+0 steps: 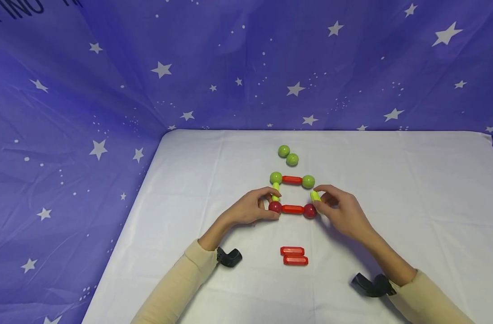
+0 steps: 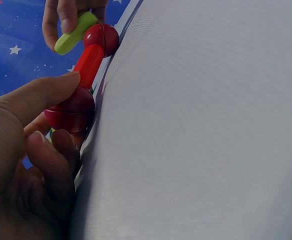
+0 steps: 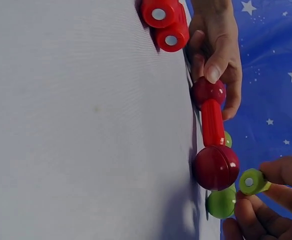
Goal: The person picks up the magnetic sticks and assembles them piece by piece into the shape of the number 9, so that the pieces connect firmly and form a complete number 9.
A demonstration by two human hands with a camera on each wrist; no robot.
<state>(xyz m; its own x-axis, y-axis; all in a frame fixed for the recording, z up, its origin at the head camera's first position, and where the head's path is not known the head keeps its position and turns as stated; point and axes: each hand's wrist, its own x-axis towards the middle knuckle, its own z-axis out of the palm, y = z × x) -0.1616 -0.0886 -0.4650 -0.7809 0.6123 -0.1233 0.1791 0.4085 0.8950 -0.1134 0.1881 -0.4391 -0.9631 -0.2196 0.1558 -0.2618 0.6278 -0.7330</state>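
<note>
My left hand point(image 1: 250, 208) grips the left dark red ball point(image 1: 275, 207), thumb on the near side. A red rod point(image 1: 292, 209) joins it to the right dark red ball point(image 1: 310, 211). Behind, another red rod point(image 1: 292, 180) links a left green ball point(image 1: 276, 177) and a right green ball point(image 1: 308, 182). A yellow-green rod point(image 1: 275, 185) spans the left side between green and red balls. Between thumb and fingertips, my right hand point(image 1: 345, 213) pinches a second yellow-green rod point(image 3: 254, 181), tilted beside the right red ball; its silver disc end shows in the right wrist view.
Two loose green balls point(image 1: 292, 159) lie farther back on the white cloth point(image 1: 392, 180). Nearer me, two loose red rods point(image 1: 294, 260) lie side by side. A blue starry sheet point(image 1: 246, 67) hangs behind and at the left. Black wrist mounts point(image 1: 229, 258) stick out from both sleeves.
</note>
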